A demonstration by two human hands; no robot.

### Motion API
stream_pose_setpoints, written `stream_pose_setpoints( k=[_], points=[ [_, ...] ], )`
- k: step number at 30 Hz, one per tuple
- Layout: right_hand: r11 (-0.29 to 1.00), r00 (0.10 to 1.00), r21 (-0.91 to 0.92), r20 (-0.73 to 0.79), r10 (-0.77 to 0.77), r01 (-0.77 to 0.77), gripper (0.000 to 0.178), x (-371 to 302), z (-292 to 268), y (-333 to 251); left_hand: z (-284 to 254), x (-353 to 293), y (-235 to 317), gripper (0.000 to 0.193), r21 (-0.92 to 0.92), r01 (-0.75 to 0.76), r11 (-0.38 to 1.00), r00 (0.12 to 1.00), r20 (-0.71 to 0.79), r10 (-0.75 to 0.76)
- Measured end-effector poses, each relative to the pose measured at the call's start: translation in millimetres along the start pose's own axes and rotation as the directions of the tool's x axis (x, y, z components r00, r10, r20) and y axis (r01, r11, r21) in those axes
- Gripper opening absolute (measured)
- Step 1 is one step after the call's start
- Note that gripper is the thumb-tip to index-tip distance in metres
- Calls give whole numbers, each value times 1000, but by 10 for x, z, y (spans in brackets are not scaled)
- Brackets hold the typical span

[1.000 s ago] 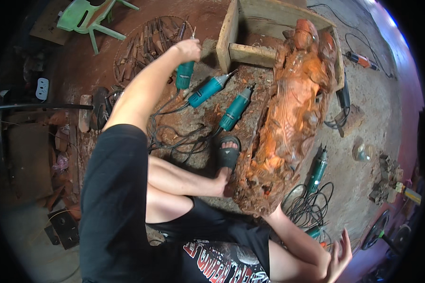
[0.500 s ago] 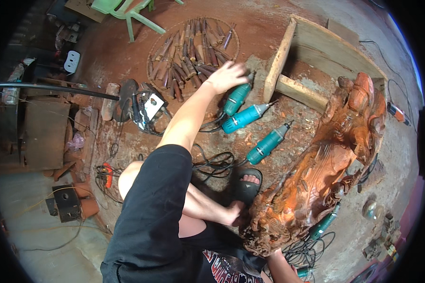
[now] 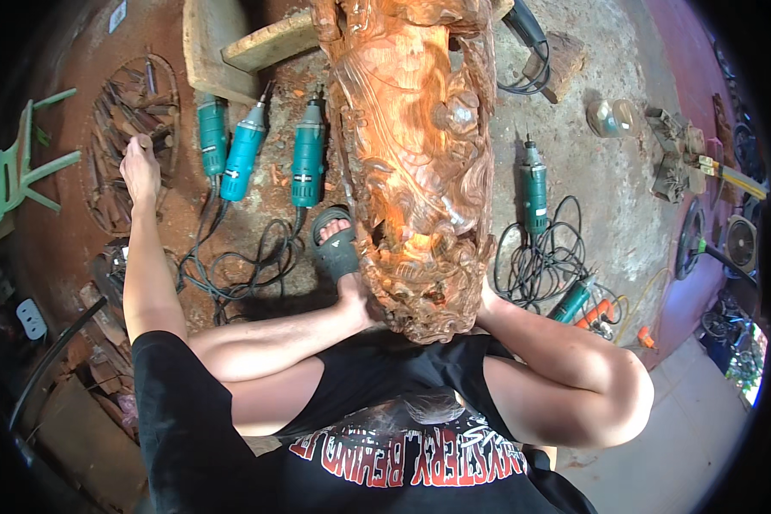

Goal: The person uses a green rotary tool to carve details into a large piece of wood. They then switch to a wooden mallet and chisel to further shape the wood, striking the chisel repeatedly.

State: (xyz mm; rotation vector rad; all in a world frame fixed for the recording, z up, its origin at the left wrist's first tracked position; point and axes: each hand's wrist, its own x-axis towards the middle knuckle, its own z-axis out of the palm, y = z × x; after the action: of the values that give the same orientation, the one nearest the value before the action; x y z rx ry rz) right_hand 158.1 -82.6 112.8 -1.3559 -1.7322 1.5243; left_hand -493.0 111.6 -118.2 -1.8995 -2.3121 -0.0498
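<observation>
My left arm stretches out to the left, over a round tray (image 3: 176, 128) heaped with wooden-handled carving tools (image 3: 111, 111). There my left hand (image 3: 140, 169) is closed, its fingers curled among the handles; what they grip is too small to make out. A large carved wooden sculpture (image 3: 411, 171), reddish-brown with deep relief, stands between my legs and leans away from me. My right hand does not show.
Several teal power grinders lie about: one beside my foot (image 3: 308, 154), another right of the sculpture (image 3: 534, 188). Their black cords (image 3: 240, 265) coil on the floor. A wooden frame (image 3: 270, 40) supports the carving's far part. A green plastic chair (image 3: 17, 171) stands far left.
The view has turned toward the right, bringing the sculpture to the middle. My left hand has gone from above a grinder to the tools in the tray, its fingers now curled.
</observation>
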Motion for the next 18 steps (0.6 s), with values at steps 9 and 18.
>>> stream_pose_setpoints(
  k=[9,18],
  points=[
    [989,989,26,-32,-145,146,36,-280,203,-375,-1766,829,1467,17,-923,-210,-323,864,-21,-503],
    [826,880,-436,-454,140,-357,32,-1031,-848,-1124,-2592,-406,3134,21,-722,65,-689,992,-26,121]
  ],
)
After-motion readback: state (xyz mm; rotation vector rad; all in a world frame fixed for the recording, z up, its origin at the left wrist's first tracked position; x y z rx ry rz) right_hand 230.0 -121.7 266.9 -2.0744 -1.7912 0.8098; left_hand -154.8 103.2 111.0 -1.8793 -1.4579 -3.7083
